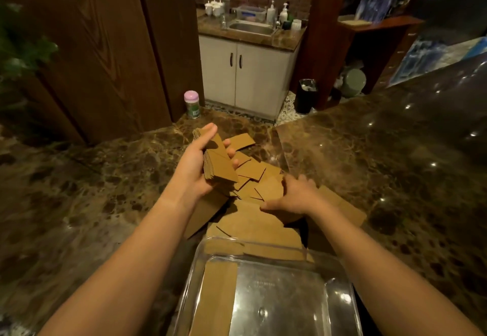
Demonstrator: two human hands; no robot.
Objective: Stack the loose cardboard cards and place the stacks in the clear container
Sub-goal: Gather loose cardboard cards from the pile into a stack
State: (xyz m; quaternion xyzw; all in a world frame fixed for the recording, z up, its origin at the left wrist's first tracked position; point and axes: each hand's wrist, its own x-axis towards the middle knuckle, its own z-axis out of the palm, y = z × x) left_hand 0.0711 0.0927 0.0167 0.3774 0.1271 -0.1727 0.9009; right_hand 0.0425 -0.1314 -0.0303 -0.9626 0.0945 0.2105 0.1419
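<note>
My left hand (196,163) grips a thick stack of brown cardboard cards (220,163), lifted above the counter. Under and beyond it lies a pile of loose cards (253,175) on the marble counter. My right hand (292,196) is down on the pile's right side, fingers curled on a card there; the hand is blurred. The clear container (340,298) sits close to me at the bottom, with one card stack (216,298) lying along its left side. More cards (261,230) lie just beyond its far rim.
The dark marble counter (395,177) spreads left and right of the pile. A jar with a pink lid (191,103) stands at the counter's far edge. Beyond are a sink cabinet (245,72) and wooden shelves (374,24).
</note>
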